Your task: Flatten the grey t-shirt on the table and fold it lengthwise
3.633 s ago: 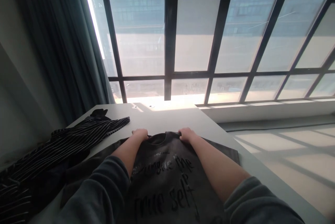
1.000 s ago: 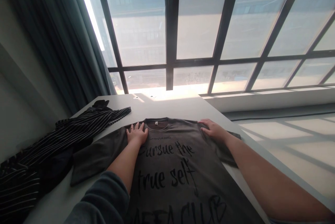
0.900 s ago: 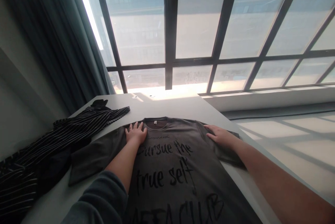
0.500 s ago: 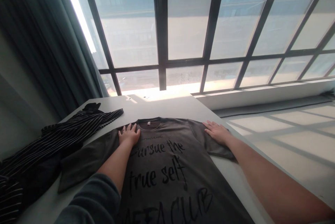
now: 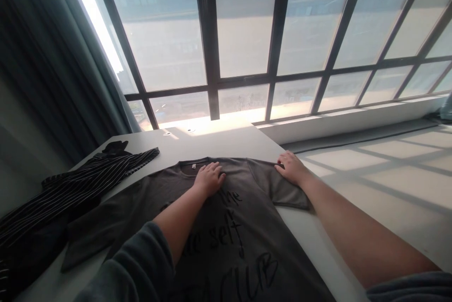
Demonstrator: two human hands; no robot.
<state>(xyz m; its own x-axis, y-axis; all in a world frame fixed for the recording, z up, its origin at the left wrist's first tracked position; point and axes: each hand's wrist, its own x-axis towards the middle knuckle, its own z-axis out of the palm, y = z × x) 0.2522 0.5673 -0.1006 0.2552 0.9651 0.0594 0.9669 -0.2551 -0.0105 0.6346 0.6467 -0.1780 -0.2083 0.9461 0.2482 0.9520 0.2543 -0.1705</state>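
Note:
A dark grey T-shirt (image 5: 257,231) with black brush lettering lies face up and spread out on a white table (image 5: 233,139), its neckline towards the window. My left hand (image 5: 210,178) rests flat on the upper chest, just right of the collar, with fingers stretched out; its forearm covers part of the lettering. At the right shoulder, my right hand (image 5: 291,168) has its thumb and fingers curled round the upper edge of the sleeve, seeming to pinch the cloth. The other sleeve lies spread to the left.
Black clothing with white stripes (image 5: 84,184) lies heaped along the table's left side. Beyond the table stand a large window (image 5: 243,19) with dark frames and a grey-blue curtain (image 5: 45,57). Sunlit floor (image 5: 370,175) shows past the table's right edge.
My left hand has moved right, from the left shoulder to beside the collar. My right hand, flat on the sleeve before, now has its fingers curled at the sleeve's edge. The view has shifted slightly.

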